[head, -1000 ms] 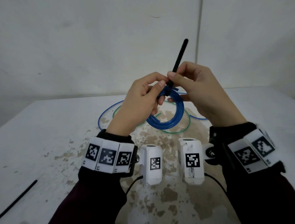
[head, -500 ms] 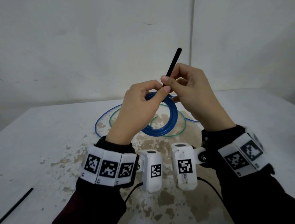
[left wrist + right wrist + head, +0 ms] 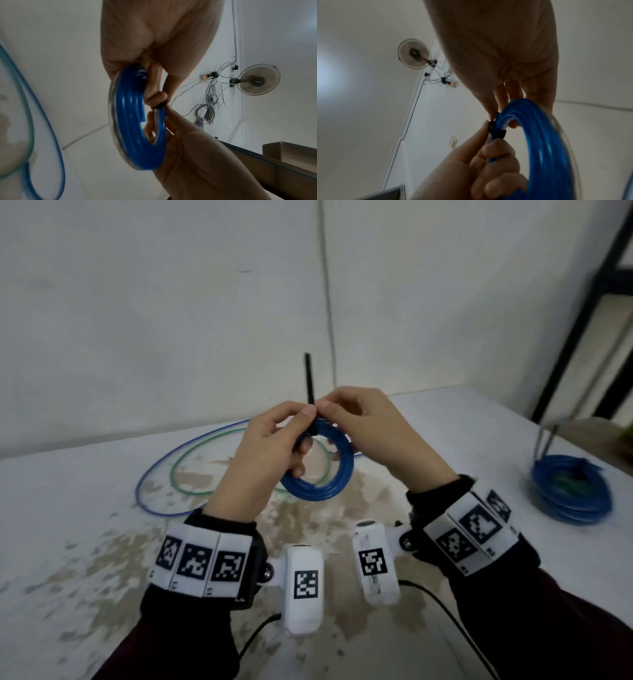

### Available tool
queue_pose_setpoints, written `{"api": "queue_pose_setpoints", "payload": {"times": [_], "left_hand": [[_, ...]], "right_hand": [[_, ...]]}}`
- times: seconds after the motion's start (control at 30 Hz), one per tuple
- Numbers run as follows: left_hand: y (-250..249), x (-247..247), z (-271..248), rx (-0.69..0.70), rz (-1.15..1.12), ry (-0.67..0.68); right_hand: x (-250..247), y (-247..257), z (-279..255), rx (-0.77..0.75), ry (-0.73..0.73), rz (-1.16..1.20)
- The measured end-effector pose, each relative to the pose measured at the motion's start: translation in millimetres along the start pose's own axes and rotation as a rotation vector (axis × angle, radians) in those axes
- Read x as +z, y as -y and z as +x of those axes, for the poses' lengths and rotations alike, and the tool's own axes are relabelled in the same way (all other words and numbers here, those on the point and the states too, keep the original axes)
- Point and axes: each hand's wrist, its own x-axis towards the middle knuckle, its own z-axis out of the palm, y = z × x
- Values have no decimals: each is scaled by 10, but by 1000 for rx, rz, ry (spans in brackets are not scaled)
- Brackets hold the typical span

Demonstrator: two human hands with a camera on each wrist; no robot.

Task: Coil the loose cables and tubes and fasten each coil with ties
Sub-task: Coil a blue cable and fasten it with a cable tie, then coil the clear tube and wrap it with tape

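Note:
A coil of blue tube (image 3: 322,489) hangs in the air over the table between both hands. My left hand (image 3: 303,421) has its fingers hooked through the coil and its thumb pressed on top. My right hand (image 3: 330,410) pinches a black tie (image 3: 310,381) at the coil's top, and the tie's free end stands upright. In the left wrist view the tie (image 3: 159,106) wraps the blue coil (image 3: 133,121). In the right wrist view the tie's band (image 3: 496,131) crosses the coil (image 3: 539,135) between both thumbs.
Loose blue tube (image 3: 150,474) and green tube (image 3: 178,463) lie in wide loops on the stained white table (image 3: 85,542) behind my hands. A tied blue coil (image 3: 572,498) rests at the right, near the table's edge. A dark frame (image 3: 582,313) stands beyond.
The tie's free end swung from leaning right to upright, and less of it shows above the fingers. The head view turned right, bringing the tied coil into sight.

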Motion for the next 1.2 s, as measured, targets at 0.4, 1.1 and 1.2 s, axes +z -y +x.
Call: {"api": "queue_pose_setpoints", "payload": {"times": [0.4,1.1,1.2], "left_hand": [[652,918,238,-214,-133,-60],[1233,790,234,-590,-620,-168],[1240,779,228,-580,-621,-162]], "right_hand": [[-1012,-736,-433,287,-246,118],[-1433,-1647,-309,649,-412,-287],[-1389,-1608,-285,636,-370,-409]]}}
